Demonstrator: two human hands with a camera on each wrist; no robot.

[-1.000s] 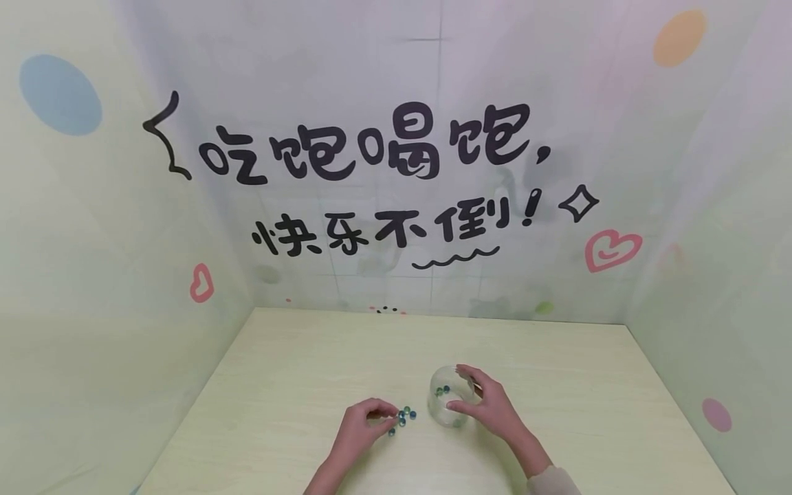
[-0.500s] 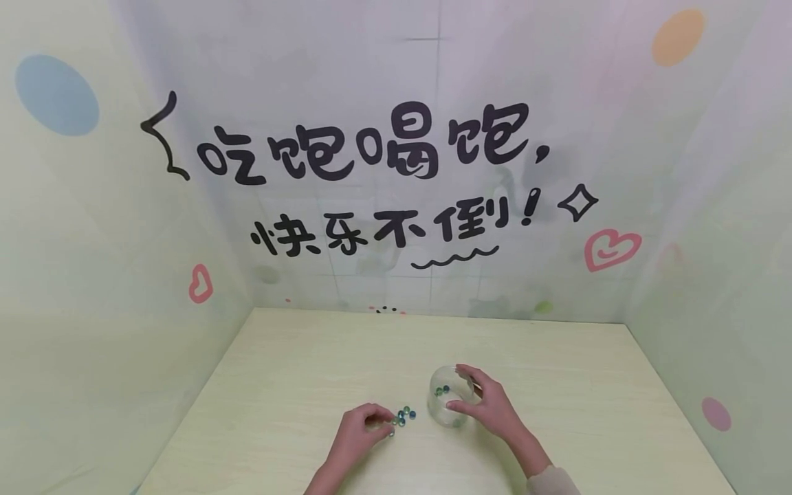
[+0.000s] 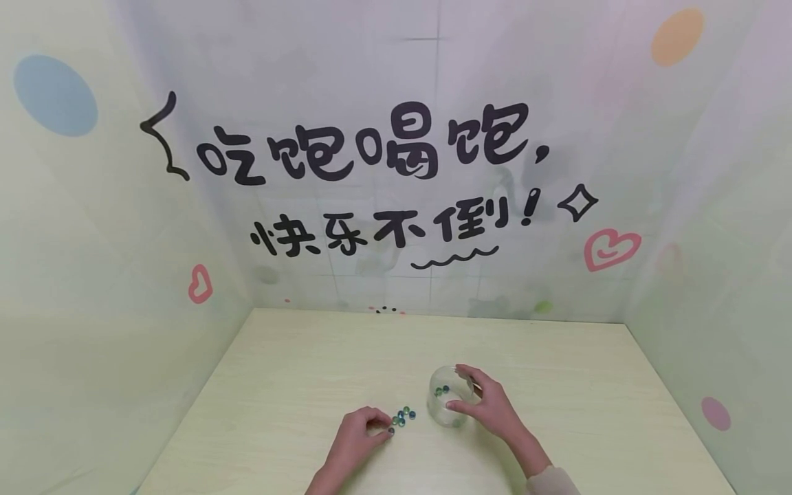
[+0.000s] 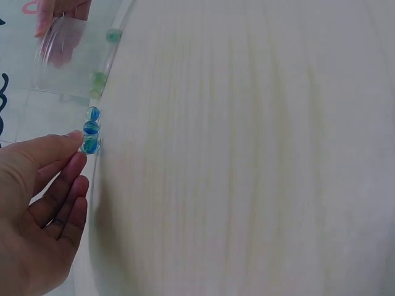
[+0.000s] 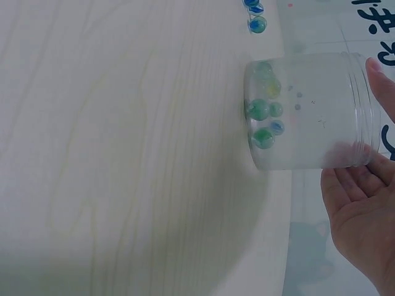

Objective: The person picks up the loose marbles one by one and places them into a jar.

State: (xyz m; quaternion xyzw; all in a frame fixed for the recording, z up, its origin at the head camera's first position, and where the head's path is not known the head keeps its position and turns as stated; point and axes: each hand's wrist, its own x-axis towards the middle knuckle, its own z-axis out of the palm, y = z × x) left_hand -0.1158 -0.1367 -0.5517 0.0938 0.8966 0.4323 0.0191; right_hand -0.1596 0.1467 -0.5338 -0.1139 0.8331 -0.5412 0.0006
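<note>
Several glass marbles (image 3: 406, 410), blue and green, lie in a small cluster on the tabletop left of the jar. My left hand (image 3: 357, 432) pinches the nearest marble (image 4: 89, 145) of the cluster between thumb and index fingertips, close over the wood; its other fingers are loosely bent. A clear plastic jar (image 5: 315, 111) stands upright, lidless, with several green and blue marbles on its bottom. From its right side my right hand (image 3: 493, 407) grips the jar near the threaded rim, thumb on the near side and fingers on the far side.
The pale wood-grain table (image 3: 297, 364) is bounded by a printed cloth backdrop (image 3: 346, 282) at the back and on both sides. Black lettering and hearts decorate the backdrop.
My left hand has drawn slightly down from the middle of the cluster to its nearest marble, its fingertips closing there. The right hand and the jar have stayed in place.
</note>
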